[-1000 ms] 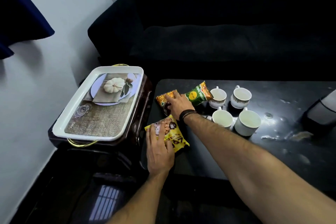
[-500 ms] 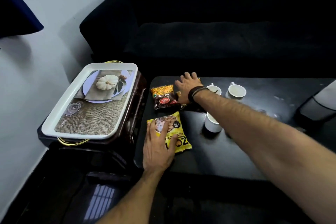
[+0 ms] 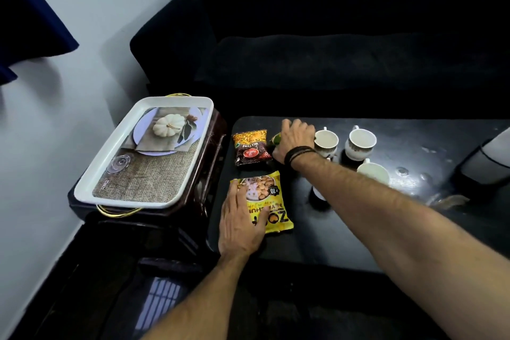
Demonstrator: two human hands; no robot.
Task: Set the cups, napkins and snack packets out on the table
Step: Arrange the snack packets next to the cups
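Lying flat at lower centre of the frame: left hand (image 3: 239,225), fingers straight and spread, pressing on the left part of the yellow biscuit snack packet (image 3: 267,204), which is resting on the near left part of the black glossy table (image 3: 345,234). Reaching across toward the upper centre: right hand (image 3: 294,140), dark cord bracelets at the wrist, fingers curling down over a green snack packet (image 3: 275,139) of which only a corner is showing; whether gripping or merely covering, cannot tell. Sitting just left of that hand, flat on the table: red and orange mixture snack packet (image 3: 250,148). Standing just right of the hand, upright: white ceramic cups with patterned bands (image 3: 326,141), another (image 3: 361,143) beside it, a third (image 3: 373,172) nearer, partly hidden behind the forearm. Resting at left of centre on a dark wooden stand: white rectangular serving tray with a pumpkin print and gold handles (image 3: 110,174). Filling the upper right: black sofa (image 3: 331,63).
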